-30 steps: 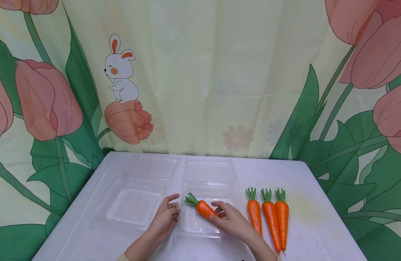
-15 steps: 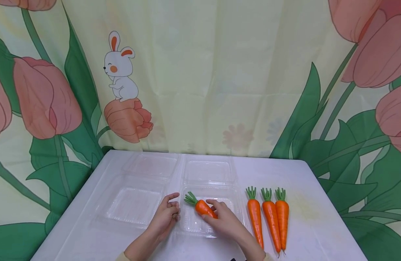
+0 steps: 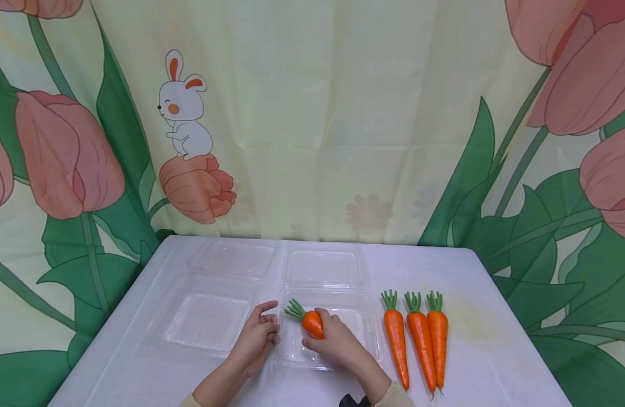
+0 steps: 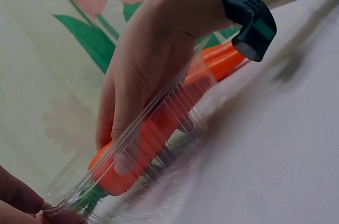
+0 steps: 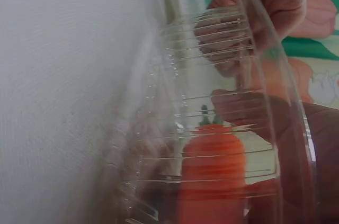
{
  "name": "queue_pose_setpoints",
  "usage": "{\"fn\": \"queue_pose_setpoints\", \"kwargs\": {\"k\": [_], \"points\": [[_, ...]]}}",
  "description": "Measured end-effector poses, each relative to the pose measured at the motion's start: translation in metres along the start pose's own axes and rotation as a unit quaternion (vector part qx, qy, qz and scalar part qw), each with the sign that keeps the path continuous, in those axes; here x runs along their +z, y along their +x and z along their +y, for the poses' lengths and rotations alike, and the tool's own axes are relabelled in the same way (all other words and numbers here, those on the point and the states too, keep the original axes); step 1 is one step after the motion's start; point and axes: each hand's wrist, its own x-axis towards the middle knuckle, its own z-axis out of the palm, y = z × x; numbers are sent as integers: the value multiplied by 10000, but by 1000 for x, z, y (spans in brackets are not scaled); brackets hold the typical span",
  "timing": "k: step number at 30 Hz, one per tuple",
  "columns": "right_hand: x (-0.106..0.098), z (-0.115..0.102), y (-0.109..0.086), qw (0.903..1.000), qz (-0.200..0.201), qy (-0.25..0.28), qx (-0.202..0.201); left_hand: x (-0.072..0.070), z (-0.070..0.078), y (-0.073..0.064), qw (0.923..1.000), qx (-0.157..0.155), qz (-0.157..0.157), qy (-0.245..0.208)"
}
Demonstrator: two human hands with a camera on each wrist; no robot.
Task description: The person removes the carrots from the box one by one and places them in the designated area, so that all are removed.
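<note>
My right hand (image 3: 336, 342) grips an orange carrot (image 3: 312, 324) by its body, low over the base of a clear plastic clamshell container (image 3: 369, 329). The carrot's green top points to the far left, and the hand covers its lower part. At the container's left edge is my left hand (image 3: 256, 338), its index finger extended in the head view. In the left wrist view, the left hand's fingertips (image 4: 33, 203) pinch the clear rim. Seen through the ribbed wall in the right wrist view, the carrot (image 5: 213, 163) lies close to the container's bottom.
Another clear clamshell container (image 3: 207, 319) lies unfolded on the left. Three carrots (image 3: 395, 339) lie side by side at the right, tops away from me. A white cloth covers the table (image 3: 487, 350), and a tulip-and-rabbit curtain (image 3: 292, 113) hangs behind it.
My right hand has shifted left along the carrot, covering more of its body, while the green top has hardly moved. The left hand stays at the container's edge.
</note>
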Motion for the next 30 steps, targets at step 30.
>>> {"fn": "queue_pose_setpoints", "kwargs": {"k": [30], "points": [[-3,12,9,9919,689,1062,37,2,1,-2,10000,-10,10,45]]}}
